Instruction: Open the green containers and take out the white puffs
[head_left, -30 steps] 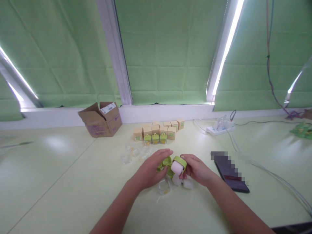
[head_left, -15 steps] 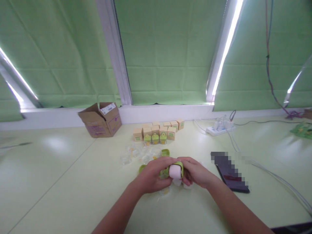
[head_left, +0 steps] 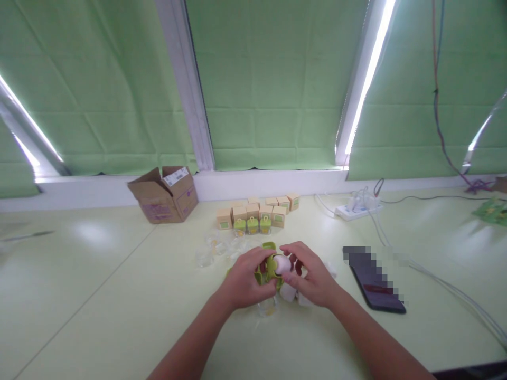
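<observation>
My left hand (head_left: 247,279) is closed around a small green lid (head_left: 271,267), its open side turned to the right. A white rounded piece (head_left: 282,265) sits in the lid's opening. From the right, my right hand (head_left: 312,274) curls about that white piece, with the thumb at its lower edge and the index finger above it. Beneath the hands are more green lids (head_left: 269,246), partly hidden. More white pieces (head_left: 288,292) lie below them, next to a clear container (head_left: 268,306).
Clear plastic containers (head_left: 205,257) lie left of my hands. Behind stand three green-lidded containers (head_left: 252,225) and several small cardboard boxes (head_left: 224,218). An open carton (head_left: 166,198) is at the back left. To the right are a phone (head_left: 376,285), a power strip (head_left: 358,210) and cables (head_left: 455,287).
The green lid and white piece have turned to the right and shifted slightly left. My right hand has moved up and its fingers have loosened off the lid.
</observation>
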Action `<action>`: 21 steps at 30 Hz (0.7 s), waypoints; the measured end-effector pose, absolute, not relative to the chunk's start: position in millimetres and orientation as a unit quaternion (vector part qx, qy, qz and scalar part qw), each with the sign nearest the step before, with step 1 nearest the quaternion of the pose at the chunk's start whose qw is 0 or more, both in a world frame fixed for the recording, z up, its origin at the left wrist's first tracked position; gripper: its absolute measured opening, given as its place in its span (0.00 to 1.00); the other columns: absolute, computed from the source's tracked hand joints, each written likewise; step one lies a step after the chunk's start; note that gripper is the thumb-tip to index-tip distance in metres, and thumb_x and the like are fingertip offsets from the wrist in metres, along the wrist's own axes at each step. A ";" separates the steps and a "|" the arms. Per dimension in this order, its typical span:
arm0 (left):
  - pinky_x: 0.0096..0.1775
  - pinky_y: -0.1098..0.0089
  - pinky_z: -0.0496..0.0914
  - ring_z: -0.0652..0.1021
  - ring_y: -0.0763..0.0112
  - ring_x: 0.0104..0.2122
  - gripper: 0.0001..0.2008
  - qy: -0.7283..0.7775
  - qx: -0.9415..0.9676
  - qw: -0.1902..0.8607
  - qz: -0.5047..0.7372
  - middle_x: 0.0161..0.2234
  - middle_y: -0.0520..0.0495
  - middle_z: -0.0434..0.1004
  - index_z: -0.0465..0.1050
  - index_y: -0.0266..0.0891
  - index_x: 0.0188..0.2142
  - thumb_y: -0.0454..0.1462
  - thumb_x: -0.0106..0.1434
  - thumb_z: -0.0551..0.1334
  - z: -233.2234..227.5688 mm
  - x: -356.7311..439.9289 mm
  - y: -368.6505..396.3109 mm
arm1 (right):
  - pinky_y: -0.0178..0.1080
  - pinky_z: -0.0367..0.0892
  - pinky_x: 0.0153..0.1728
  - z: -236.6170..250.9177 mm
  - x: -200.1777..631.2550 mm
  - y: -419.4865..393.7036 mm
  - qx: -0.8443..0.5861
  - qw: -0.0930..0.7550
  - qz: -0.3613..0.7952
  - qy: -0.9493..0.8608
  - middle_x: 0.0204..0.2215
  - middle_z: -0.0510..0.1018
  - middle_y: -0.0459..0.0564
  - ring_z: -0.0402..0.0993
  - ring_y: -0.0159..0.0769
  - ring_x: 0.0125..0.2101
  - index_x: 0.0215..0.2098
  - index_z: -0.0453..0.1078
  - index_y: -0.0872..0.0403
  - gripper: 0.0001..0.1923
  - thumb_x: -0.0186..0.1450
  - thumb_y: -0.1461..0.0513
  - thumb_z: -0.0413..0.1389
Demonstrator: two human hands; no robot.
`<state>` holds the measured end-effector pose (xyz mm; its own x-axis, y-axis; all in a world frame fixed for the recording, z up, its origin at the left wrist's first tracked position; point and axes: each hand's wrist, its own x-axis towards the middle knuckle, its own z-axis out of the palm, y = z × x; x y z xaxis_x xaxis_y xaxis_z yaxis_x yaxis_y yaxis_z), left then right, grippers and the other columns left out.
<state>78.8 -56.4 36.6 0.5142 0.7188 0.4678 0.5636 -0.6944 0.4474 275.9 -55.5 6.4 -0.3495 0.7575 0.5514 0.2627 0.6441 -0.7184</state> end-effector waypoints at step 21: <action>0.30 0.75 0.65 0.71 0.74 0.26 0.20 0.429 0.821 0.222 0.305 0.32 0.51 0.76 0.72 0.39 0.49 0.33 0.56 0.57 29.4 82.2 -51.8 | 0.42 0.70 0.43 2.7 274.3 -51.9 -0.338 0.388 0.074 -0.854 0.42 0.69 0.54 0.69 0.40 0.42 0.54 0.62 0.52 0.21 0.63 0.58 0.55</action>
<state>82.2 -51.8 29.4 0.4460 0.8394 0.3108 0.5682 -0.5338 0.6263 274.3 -51.9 2.7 -0.4699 0.6350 0.6131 0.5198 0.7605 -0.3892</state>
